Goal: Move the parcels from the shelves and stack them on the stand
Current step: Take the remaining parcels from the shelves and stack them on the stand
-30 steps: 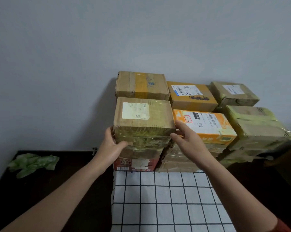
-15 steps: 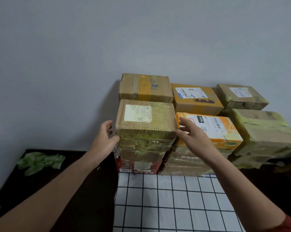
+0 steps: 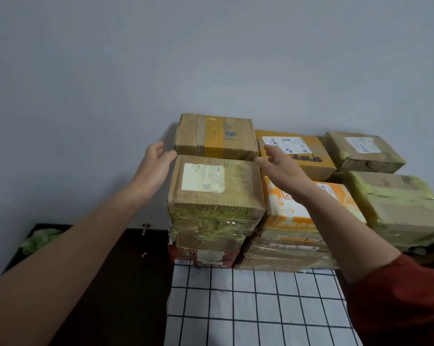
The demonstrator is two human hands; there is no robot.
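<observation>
Hands: left hand [image 3: 156,166], right hand [image 3: 278,166] spread, empty, flanking taped parcel [image 3: 216,136] at back edge of counter [image 3: 126,283]; careless nudge risks toppling labelled parcel [image 3: 216,186] forward.

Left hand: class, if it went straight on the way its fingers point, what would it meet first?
Probably the left side of the yellow-taped parcel; the left hand is open beside its corner. Depth is unclear: it might reach the wall instead.

White label [image 3: 203,180] with QR code [image 3: 206,187] on front brown parcel [image 3: 238,196], barcode [image 3: 184,262] on red box [image 3: 183,253], wording illegible
</observation>
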